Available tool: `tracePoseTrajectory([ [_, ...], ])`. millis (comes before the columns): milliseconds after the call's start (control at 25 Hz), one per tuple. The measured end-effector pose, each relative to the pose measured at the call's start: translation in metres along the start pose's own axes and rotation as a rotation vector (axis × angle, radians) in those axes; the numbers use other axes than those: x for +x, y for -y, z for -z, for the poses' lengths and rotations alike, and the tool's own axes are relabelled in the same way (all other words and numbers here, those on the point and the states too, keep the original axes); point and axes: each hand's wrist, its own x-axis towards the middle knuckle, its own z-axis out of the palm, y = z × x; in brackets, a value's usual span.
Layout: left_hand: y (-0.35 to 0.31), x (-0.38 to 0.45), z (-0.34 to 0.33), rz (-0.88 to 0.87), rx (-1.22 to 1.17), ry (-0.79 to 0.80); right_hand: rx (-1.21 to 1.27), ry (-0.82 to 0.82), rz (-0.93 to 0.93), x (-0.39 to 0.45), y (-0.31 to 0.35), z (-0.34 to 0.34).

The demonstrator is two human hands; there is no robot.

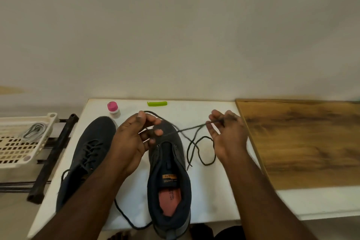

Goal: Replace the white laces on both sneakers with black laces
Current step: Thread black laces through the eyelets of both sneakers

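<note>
Two hands are working one black lace (191,143) over the table (210,191): my right hand (227,134) is pinching the lace near its tip between thumb and fingertips, and my left hand (132,140) is curling its fingers round a loop of the same lace above the toe of the unlaced shoe (168,177). The lace is stretching taut between my hands, and its slack is curling in loops on the table just right of that shoe, one end lying beside the shoe's side. The unlaced shoe is sitting between my forearms, toe pointing away from me, its eyelets bare and its pink insole showing. Another length of black lace is trailing across the table near the shoe's heel; I cannot tell whether it is the same one. To the left, the laced shoe (91,150) is lying beside it, already carrying black lacing, partly under my left forearm. Farther back, a small bottle (114,110) with a pink cap is standing near the wall, and a green clip (157,103) is lying to its right. Off the table's left edge, a cream basket (11,142) is holding the white laces (35,129). A wooden board (303,142) is lying at the right.
</note>
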Motion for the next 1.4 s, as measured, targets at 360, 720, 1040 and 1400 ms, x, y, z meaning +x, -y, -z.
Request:
tracePoseTrajectory([
  [360, 0.001, 0.005, 0.009, 0.02, -0.07, -0.049, -0.051, -0.153, -0.224, 0.02, 0.014, 0.028],
  [720, 0.001, 0.0, 0.003, -0.002, 0.076, 0.082, -0.891, 0.542, 0.396, -0.022, -0.019, -0.004],
  [1040, -0.003, 0.011, 0.02, -0.085, -0.28, -0.167, -0.217, 0.387, -0.105, 0.002, 0.002, 0.012],
  [1400, 0.01, -0.004, -0.007, -0.151, 0.625, -0.149, 0.332, 0.289, -0.162, -0.001, 0.016, 0.008],
])
